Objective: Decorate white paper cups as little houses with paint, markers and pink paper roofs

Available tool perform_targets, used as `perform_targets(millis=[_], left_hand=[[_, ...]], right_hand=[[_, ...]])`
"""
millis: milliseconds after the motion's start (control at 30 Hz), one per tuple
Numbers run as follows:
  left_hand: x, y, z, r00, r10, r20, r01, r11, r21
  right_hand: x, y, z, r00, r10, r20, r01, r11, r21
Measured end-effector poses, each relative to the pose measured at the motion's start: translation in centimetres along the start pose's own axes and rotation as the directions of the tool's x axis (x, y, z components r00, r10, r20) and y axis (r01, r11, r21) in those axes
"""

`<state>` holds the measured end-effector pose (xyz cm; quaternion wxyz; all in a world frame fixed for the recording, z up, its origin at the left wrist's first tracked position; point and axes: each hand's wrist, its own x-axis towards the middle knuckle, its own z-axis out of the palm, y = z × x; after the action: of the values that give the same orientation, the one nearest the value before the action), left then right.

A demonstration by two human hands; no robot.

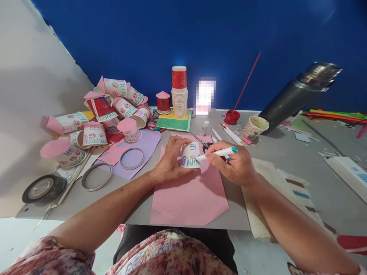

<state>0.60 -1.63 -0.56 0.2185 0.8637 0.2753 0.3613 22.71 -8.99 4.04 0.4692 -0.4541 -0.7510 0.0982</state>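
A white paper cup (191, 153) is held upside down above the pink paper (186, 202). It bears a drawn blue window, red flowers and green grass strokes near its rim. My left hand (173, 158) grips the cup from the left, thumb along its lower edge. In my right hand (233, 164) is a white marker (219, 152) with a green end; its tip meets the cup's right side near the grass. Behind my right fingers lie scissors (203, 142), partly hidden.
Decorated paper cups (94, 133) pile up at left beside tape rings (132, 158) and black tape (43, 189). A cup stack (179, 95), glue stick (204, 128) and loose markers (231, 134) stand or lie behind. At right are a patterned cup (254, 130), dark thermos (298, 97) and stained cloth (260, 206).
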Motion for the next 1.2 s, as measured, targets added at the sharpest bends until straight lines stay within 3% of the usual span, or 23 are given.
perform_targets(millis=[1200], left_hand=[[-0.01, 0.16, -0.06, 1.0, 0.024, 0.019, -0.024, 1.0, -0.001]], right_hand=[[-0.05, 0.25, 0.03, 0.999, -0.027, -0.033, 0.027, 1.0, -0.007]])
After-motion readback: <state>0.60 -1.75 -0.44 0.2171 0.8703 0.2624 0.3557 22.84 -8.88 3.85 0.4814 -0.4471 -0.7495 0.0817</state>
